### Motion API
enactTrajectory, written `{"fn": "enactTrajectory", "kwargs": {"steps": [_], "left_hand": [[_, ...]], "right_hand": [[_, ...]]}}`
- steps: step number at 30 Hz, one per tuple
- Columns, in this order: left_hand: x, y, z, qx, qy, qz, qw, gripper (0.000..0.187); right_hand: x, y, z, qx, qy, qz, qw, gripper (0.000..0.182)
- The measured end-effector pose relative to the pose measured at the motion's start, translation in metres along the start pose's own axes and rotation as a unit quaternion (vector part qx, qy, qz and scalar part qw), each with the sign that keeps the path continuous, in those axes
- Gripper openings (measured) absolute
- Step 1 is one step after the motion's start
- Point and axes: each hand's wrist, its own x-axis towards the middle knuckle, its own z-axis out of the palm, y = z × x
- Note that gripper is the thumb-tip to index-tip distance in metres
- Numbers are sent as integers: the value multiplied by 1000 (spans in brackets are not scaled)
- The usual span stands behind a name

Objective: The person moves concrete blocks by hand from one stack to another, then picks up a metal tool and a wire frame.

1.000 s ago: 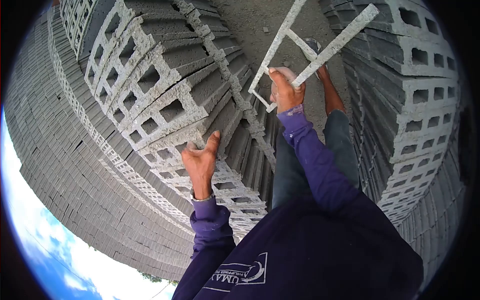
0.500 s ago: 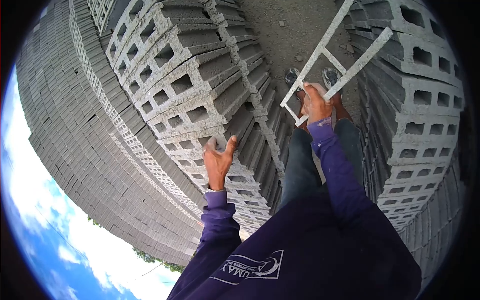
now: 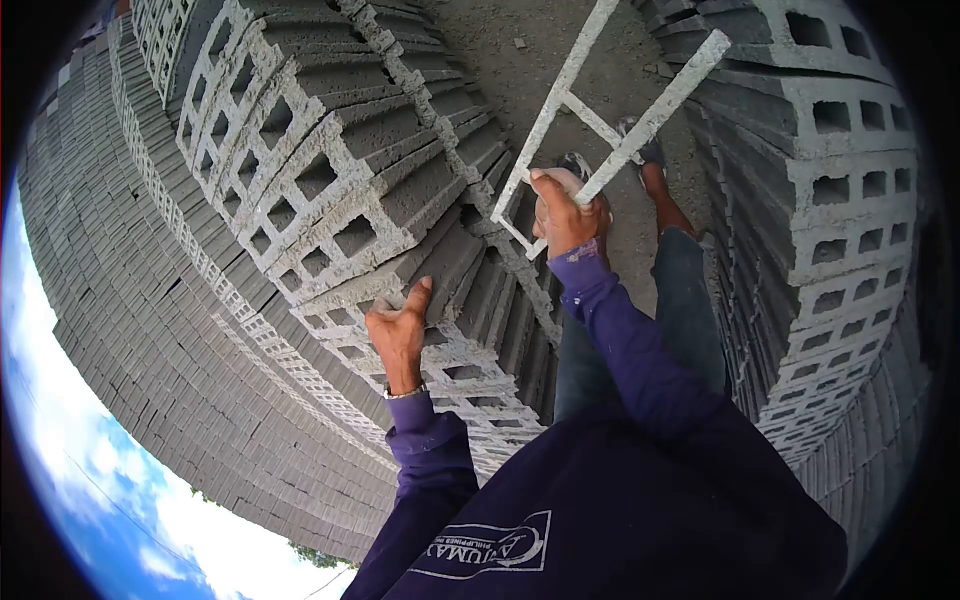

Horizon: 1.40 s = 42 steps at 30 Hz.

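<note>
My right hand (image 3: 570,215) is closed around one rail of a pale, cement-crusted metal frame (image 3: 595,120). The frame has two long rails joined by crossbars, like a short ladder, and it tilts away from me over the ground. At the corner of a tall stack on the left, my left hand (image 3: 398,340) grips a grey hollow concrete block (image 3: 440,270). Its thumb lies along the block's side, while the fingers curl at the holed end face and are partly hidden.
Stacked hollow blocks (image 3: 300,200) rise close on my left, and another stack (image 3: 830,220) stands on the right. A narrow dirt path (image 3: 560,60) runs between them, with my shoes (image 3: 640,140) on it. Long rows of blocks (image 3: 130,300) extend at far left.
The view has shifted, and both hands and the frame appear farther left. My left hand has moved slightly down along the stack, its thumb now against a block. My legs have stepped apart.
</note>
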Motion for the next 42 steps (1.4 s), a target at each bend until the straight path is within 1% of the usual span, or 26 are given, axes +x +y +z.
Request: {"fn": "enactTrajectory", "kwargs": {"steps": [1, 2, 6, 8, 9, 10, 12, 13, 14, 15, 17, 18, 19, 23, 24, 25, 27, 29, 30, 31, 33, 35, 38, 40, 41, 42], "left_hand": [[-8, -6, -9, -64, 9, 32, 997, 40], [-7, -11, -23, -49, -59, -60, 995, 36], [-11, 5, -24, -34, -44, -30, 998, 37], [-11, 2, -25, -39, -50, -35, 997, 38], [-9, 0, -23, -48, -53, -35, 997, 39], [-8, -6, -21, -60, -49, -12, 997, 41], [-9, -1, -21, -48, -45, -24, 998, 42], [-10, 2, -23, -34, -44, -35, 998, 42], [-10, 1, -23, -53, -47, -37, 997, 41], [-10, -3, -23, -53, -48, -34, 997, 41], [-7, -11, -19, -88, -42, -13, 995, 40], [-9, -8, -21, -86, -43, -15, 995, 40], [-10, -3, -21, -85, -43, -19, 995, 40], [-4, -8, -1, -135, -35, -10, 990, 40], [-4, -2, 10, -64, 5, 17, 998, 43], [0, 0, 14, 51, -21, -35, 998, 48], [5, -19, 25, 118, 8, -26, 993, 54], [-2, -19, 4, 113, -59, 36, 991, 54], [-17, -21, -1, -2, 14, 77, 997, 55], [-33, -12, -13, -61, 26, 73, 995, 58], [-60, -17, -33, -58, 71, -10, 996, 55], [-77, -45, -27, -3, 30, -42, 999, 55], [-82, -67, 13, 72, 18, 3, 997, 61], [-73, -71, 34, 302, 28, 20, 953, 70], [-68, -74, 38, 300, 25, 25, 953, 70], [-64, -74, 40, 274, 29, -16, 961, 72]], "right_hand": [[-10, -4, 1, -6, -8, -7, 1000, 26], [-9, 2, -1, 6, -22, -22, 999, 24], [-11, -2, 14, 25, -1, -23, 999, 23], [-6, 2, 15, 41, -51, -23, 998, 26], [1, 18, 20, 42, -52, -25, 997, 26], [10, 47, 29, 21, -43, -71, 996, 24], [23, 82, 42, -15, -22, -135, 990, 23], [26, 87, 41, 6, -31, -84, 996, 22], [28, 89, 36, -2, -19, -77, 997, 26], [26, 83, 32, -10, -7, -70, 997, 31], [25, 70, 22, 5, 22, -88, 996, 28], [17, 50, 17, 60, -8, -79, 995, 23], [-2, 17, 19, 30, 7, -79, 996, 21], [3, 16, 3, 11, -6, -76, 997, 22], [2, 15, -2, -4, -2, -60, 998, 23], [1, 14, -9, -4, -16, -57, 998, 24], [-7, 6, -28, -66, -2, -42, 997, 24], [-6, 5, -51, -56, -7, -53, 997, 24], [-5, 4, -61, -66, -8, -52, 996, 24], [-3, 2, -70, -72, -7, -53, 996, 24], [-4, -1, -82, -53, -4, -35, 998, 22], [-5, -1, -90, -26, 16, 26, 999, 21], [-16, -1, -91, 0, 15, 49, 999, 21], [-23, -1, -89, -5, 19, 45, 999, 21], [-23, -1, -89, -3, 24, 40, 999, 21], [-23, 2, -91, -36, 20, 31, 999, 22]]}}
